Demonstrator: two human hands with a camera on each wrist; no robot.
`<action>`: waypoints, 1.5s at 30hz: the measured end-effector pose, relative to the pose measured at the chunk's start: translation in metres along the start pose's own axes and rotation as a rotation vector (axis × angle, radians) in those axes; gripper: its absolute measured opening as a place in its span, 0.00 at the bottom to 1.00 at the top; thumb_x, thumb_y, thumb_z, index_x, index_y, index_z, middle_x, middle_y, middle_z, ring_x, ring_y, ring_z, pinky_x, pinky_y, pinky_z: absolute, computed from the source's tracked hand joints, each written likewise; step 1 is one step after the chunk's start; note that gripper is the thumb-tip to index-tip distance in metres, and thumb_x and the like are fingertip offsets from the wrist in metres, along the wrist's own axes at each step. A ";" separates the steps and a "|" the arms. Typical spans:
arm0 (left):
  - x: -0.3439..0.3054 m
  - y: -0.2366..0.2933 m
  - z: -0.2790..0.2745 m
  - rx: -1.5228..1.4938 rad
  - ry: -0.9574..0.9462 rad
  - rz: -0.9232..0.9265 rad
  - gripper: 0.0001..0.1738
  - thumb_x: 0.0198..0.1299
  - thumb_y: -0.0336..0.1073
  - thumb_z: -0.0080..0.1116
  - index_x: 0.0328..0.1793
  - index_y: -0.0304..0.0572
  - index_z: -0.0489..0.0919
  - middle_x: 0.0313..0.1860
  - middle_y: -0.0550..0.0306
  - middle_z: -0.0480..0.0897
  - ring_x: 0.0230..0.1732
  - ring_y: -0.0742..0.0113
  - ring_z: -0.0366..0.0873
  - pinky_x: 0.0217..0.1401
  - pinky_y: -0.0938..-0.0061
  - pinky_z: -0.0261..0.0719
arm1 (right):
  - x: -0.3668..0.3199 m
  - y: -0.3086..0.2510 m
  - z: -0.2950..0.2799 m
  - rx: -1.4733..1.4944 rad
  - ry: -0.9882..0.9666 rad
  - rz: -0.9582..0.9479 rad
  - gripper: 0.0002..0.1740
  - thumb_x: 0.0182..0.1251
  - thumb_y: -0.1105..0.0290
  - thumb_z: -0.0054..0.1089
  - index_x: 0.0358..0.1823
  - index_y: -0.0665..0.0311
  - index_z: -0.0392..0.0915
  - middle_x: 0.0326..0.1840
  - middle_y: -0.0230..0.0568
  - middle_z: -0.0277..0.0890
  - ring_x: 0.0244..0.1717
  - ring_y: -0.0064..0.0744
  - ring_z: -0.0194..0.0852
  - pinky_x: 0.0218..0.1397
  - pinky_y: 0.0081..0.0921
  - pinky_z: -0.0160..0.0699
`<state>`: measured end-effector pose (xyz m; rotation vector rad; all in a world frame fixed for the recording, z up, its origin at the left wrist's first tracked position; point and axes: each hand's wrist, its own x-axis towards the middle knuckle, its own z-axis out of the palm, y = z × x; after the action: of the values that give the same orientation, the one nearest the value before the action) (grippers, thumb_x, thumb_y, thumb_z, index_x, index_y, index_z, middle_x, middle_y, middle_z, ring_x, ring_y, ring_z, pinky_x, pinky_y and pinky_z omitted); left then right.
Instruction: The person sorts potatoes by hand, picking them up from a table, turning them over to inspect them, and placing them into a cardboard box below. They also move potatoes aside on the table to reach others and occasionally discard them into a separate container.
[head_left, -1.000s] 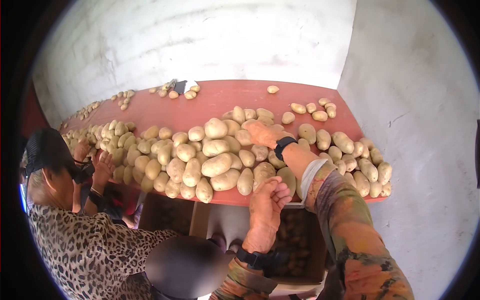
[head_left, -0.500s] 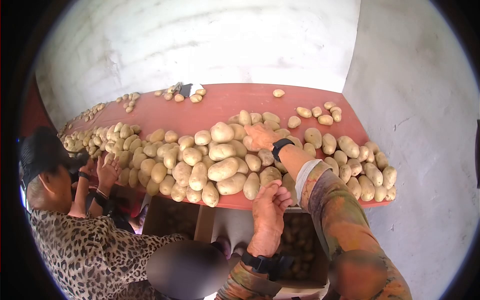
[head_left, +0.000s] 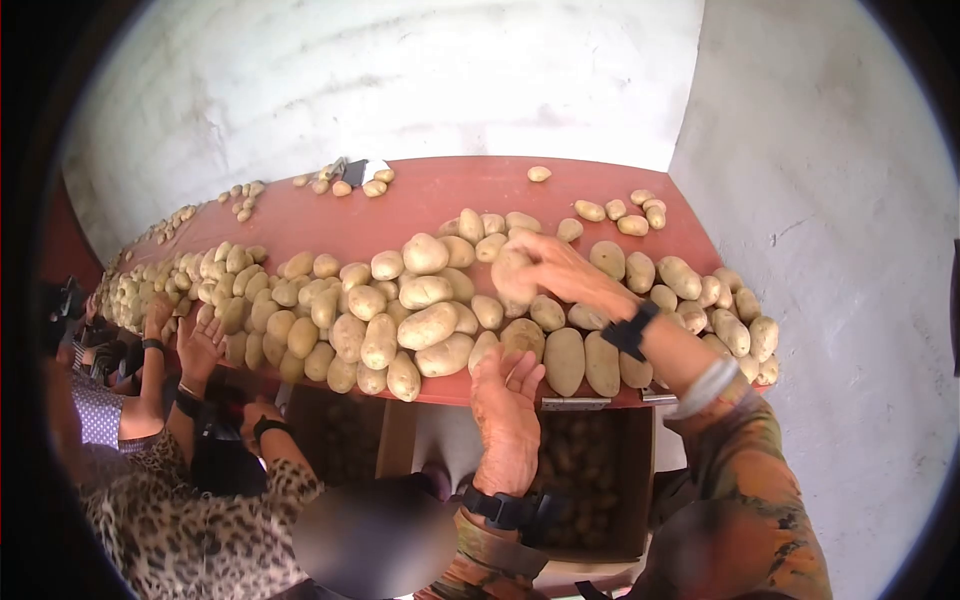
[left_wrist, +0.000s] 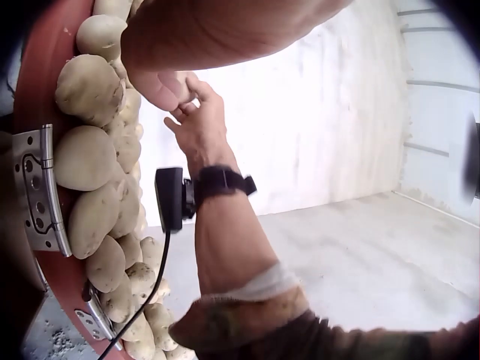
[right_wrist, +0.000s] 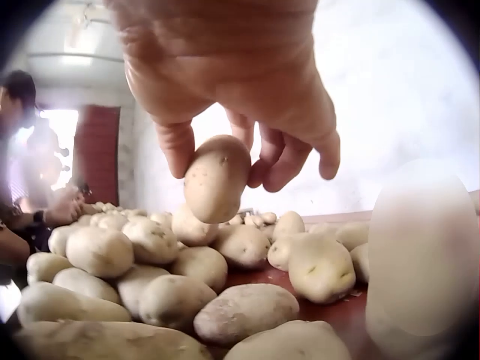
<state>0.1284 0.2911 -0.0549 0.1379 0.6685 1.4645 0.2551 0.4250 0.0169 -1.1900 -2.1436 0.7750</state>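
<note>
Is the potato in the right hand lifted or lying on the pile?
Lifted: the right hand pinches the potato, which hangs clear of the pile beneath.

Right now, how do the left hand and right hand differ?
The right hand pinches a potato held above the pile; the left hand holds nothing, fingers relaxed. The right hand reaches over the table; the left hand sits at its near edge. Both wear black wrist straps.

Round the right hand [head_left: 560,268], which pinches a potato [head_left: 513,272] above the pile, the air is free, and beyond it the red table [head_left: 400,205] lies bare; beneath it potatoes [head_left: 430,325] lie packed close. Potatoes stand right ahead of the left hand [head_left: 505,385], and another person's hands [head_left: 200,340] crowd the table edge well to its left.
</note>
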 end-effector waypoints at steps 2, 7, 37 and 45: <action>-0.005 -0.001 0.008 -0.001 0.104 -0.006 0.27 0.66 0.48 0.49 0.63 0.37 0.67 0.51 0.48 0.74 0.52 0.54 0.75 0.51 0.64 0.78 | -0.031 0.001 0.006 0.116 -0.073 -0.032 0.22 0.57 0.67 0.58 0.53 0.68 0.71 0.45 0.42 0.75 0.47 0.33 0.74 0.49 0.30 0.72; -0.002 -0.012 0.000 -0.006 -0.121 -0.044 0.28 0.66 0.51 0.49 0.64 0.41 0.67 0.54 0.51 0.74 0.54 0.59 0.75 0.47 0.67 0.78 | -0.105 -0.027 0.020 0.106 -0.199 0.095 0.22 0.62 0.66 0.58 0.57 0.64 0.71 0.51 0.36 0.72 0.56 0.27 0.68 0.62 0.28 0.65; -0.021 -0.050 -0.019 0.387 -0.092 0.011 0.12 0.60 0.41 0.57 0.39 0.40 0.77 0.33 0.55 0.81 0.37 0.61 0.80 0.44 0.67 0.78 | -0.179 0.023 0.031 -0.128 0.543 -0.092 0.11 0.59 0.73 0.59 0.43 0.65 0.75 0.38 0.49 0.77 0.41 0.47 0.78 0.42 0.37 0.76; -0.007 -0.021 -0.020 0.164 -0.092 -0.026 0.10 0.63 0.43 0.54 0.37 0.46 0.76 0.30 0.61 0.80 0.37 0.64 0.78 0.45 0.65 0.78 | -0.169 0.024 0.041 -0.203 0.503 -0.081 0.11 0.60 0.74 0.58 0.43 0.67 0.74 0.40 0.45 0.76 0.43 0.43 0.76 0.47 0.32 0.74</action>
<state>0.1370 0.2757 -0.0784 0.3204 0.7120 1.3698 0.3149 0.2790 -0.0602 -1.2324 -1.8582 0.1908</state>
